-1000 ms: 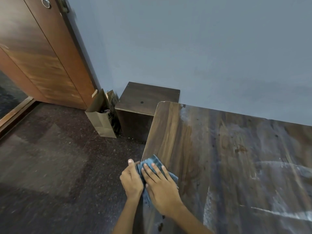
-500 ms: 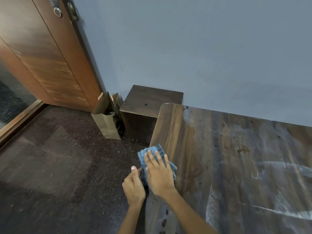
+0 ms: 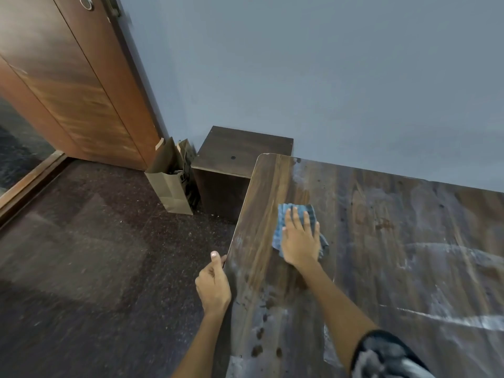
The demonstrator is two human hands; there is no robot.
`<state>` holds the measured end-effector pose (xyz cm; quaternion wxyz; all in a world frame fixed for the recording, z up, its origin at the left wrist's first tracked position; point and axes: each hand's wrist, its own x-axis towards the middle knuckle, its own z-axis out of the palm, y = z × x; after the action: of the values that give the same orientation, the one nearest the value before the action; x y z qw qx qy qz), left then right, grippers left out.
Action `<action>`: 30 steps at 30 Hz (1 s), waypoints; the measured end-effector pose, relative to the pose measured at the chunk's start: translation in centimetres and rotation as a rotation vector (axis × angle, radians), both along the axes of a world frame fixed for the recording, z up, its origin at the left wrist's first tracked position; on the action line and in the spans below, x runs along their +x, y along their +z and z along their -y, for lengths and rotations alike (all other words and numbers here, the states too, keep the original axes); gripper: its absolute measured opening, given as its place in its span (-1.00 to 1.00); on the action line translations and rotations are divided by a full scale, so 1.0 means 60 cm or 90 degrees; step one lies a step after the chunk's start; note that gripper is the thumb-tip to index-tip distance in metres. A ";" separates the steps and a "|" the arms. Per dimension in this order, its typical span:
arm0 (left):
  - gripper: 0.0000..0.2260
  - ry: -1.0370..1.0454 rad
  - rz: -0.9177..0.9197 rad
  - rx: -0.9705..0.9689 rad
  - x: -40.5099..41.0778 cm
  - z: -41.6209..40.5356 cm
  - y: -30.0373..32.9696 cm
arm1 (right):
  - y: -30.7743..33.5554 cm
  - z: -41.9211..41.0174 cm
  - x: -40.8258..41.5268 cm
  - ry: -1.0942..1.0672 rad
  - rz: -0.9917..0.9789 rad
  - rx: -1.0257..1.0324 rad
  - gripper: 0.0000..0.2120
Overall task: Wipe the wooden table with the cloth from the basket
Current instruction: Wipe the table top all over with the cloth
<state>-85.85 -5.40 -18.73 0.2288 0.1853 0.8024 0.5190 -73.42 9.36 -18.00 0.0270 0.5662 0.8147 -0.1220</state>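
Observation:
The wooden table (image 3: 395,255) fills the right half of the view, dark brown with pale smears and dark spots. A blue cloth (image 3: 298,211) lies on it near the left edge. My right hand (image 3: 300,238) presses flat on the cloth with straight, spread fingers. My left hand (image 3: 214,285) rests against the table's left edge, thumb up along the rim and fingers curled beside it; whether they hook under the edge is hidden. No basket is in view.
A dark wooden box (image 3: 237,170) stands on the floor beyond the table's far left corner, against the blue-grey wall. A brown paper bag (image 3: 171,184) leans beside it. A wooden door (image 3: 73,85) is at upper left. Dark speckled floor lies to the left.
My right hand has slid the cloth from the table's left edge inward and away from me. My left hand has stayed at the edge, now apart from the cloth.

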 end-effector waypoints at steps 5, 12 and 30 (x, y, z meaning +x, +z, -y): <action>-0.49 0.006 0.018 -0.008 -0.001 0.015 -0.005 | -0.003 0.081 -0.098 0.161 -0.038 -0.005 -0.50; -0.40 0.018 0.023 0.008 -0.001 0.021 -0.009 | -0.022 0.200 0.010 0.331 -0.032 0.023 -0.52; -0.40 0.002 0.037 -0.003 0.004 0.043 -0.001 | -0.004 0.183 -0.084 0.270 -0.016 0.010 -0.51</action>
<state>-85.61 -7.97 -18.78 0.2519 0.1681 0.7968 0.5229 -78.46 -1.59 -18.22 0.0379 0.3805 0.9169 -0.1145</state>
